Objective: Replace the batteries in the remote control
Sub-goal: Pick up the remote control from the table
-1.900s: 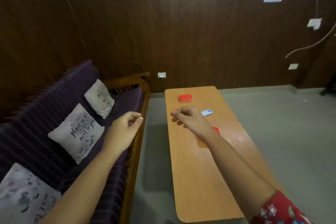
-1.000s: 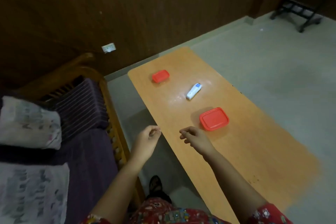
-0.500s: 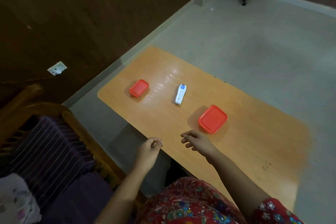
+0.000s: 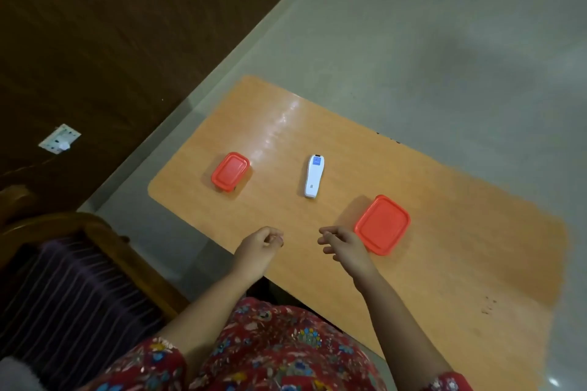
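The remote (image 4: 313, 176) lies flat on the table (image 4: 460, 216), ahead of the gap between the two hands and well apart from both. Its long axis runs away from the person, leaning a little to the right at the far end. The end with the dark tip and blue label points away; the plain white end points back toward the hands.

The left hand (image 4: 260, 246) hovers over the near table edge with its fingers loosely curled in toward the thumb; nothing shows in its grasp. The right hand (image 4: 344, 247) hangs over the table, fingers relaxed and slightly spread, thumb side up, also holding nothing. Neither hand touches the remote.

The blue label carries print too small to read, and a small dark mark sits near the remote's near end, also unreadable.

A large red box (image 4: 382, 224) sits just beside the right hand, on its outer side; whether they touch cannot be told. A small red box (image 4: 230, 171) lies ahead of the left hand and off to its outer side, well apart.
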Motion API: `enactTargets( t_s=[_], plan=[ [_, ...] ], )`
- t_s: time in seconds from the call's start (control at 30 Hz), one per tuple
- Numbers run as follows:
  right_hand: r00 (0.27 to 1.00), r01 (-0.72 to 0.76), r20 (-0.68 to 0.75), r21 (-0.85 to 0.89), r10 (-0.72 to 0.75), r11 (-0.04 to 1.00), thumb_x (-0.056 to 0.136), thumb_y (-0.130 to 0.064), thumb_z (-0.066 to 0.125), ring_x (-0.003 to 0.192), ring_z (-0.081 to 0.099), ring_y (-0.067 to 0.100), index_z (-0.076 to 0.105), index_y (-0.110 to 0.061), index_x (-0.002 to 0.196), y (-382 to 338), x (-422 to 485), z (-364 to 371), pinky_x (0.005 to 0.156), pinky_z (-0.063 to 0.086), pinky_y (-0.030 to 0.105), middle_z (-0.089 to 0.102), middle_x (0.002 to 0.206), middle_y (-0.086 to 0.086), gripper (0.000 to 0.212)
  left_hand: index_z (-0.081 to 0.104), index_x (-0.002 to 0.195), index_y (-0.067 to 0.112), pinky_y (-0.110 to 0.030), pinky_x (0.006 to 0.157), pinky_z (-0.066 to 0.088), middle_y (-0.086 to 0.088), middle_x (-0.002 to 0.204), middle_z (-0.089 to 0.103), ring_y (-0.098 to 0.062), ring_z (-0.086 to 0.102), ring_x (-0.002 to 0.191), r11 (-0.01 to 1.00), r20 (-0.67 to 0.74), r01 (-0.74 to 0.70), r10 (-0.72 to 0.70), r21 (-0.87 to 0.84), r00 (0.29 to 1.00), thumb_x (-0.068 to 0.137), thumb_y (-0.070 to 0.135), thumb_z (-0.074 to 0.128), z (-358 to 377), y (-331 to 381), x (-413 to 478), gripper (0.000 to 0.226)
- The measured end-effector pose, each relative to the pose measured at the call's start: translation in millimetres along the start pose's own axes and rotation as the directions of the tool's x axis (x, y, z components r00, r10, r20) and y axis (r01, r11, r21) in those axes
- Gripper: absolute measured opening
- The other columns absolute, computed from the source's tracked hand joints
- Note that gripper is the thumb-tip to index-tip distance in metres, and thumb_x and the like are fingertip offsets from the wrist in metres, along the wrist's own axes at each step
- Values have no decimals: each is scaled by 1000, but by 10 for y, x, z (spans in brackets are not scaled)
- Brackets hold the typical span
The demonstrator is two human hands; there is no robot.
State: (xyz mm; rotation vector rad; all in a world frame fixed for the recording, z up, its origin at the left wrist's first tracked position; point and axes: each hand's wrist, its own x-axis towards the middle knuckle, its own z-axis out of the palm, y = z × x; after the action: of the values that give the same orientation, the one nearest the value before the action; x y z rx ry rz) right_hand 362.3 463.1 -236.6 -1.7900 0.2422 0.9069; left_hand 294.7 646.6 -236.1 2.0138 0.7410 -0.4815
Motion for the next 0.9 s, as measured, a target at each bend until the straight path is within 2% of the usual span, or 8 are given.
enactTargets(
  t_s=[0.13,0.33,0.47,0.53,0.67,0.77,0.9],
  plan=[
    [994,-17,-107,65,24,998,95,-17,46,78,56,15,62,-12,110,28,112,118,65,41,21,66,97,4,23,63,104,29,-33,84,48,4,110,62,-14,59,99,996,112,-20,11,84,994,94,35,47,-78,-60,242,20],
    [966,-44,-247,130,76,991,95,-20,45,80,58,14,62,-19,106,325,340,535,68,41,25,67,97,2,20,61,112,29,-34,82,50,9,112,61,-13,60,96,986,195,-91,63,137,979,95,36,45,-114,-311,719,24],
    [959,-56,-272,120,87,991,94,-19,46,84,59,15,62,-21,104,714,695,811,69,42,28,67,99,2,19,59,117,28,-34,77,50,11,108,62,-12,60,91,978,150,-145,123,148,981,96,36,45,114,-633,1143,27],
    [958,-38,-278,111,67,993,93,-20,47,84,59,15,63,-22,102,931,922,906,71,43,28,67,99,1,18,59,116,28,-32,75,49,10,106,64,-11,61,92,981,109,-172,161,94,981,96,34,45,289,-842,1349,25],
    [942,60,-334,115,-18,992,93,-22,51,84,60,14,64,-25,100,1305,1351,1028,71,45,24,68,98,1,15,58,116,28,-21,69,47,10,105,67,-6,62,90,963,11,-268,268,-39,963,96,30,47,613,-1249,1642,23],
    [915,151,-395,135,-86,979,94,-20,51,82,60,13,64,-21,103,1501,1532,1104,69,43,20,68,97,1,17,58,115,30,-6,66,42,12,103,67,-2,60,88,926,-33,-365,364,-98,931,96,28,48,785,-1502,1743,21],
    [883,266,-426,102,-200,958,94,-20,50,83,61,11,64,-22,106,1681,1575,1234,70,44,18,69,98,-1,18,58,114,30,-2,68,42,12,101,67,-1,63,90,872,-71,-455,450,-180,890,96,24,50,894,-1842,1776,21]
  ],
)
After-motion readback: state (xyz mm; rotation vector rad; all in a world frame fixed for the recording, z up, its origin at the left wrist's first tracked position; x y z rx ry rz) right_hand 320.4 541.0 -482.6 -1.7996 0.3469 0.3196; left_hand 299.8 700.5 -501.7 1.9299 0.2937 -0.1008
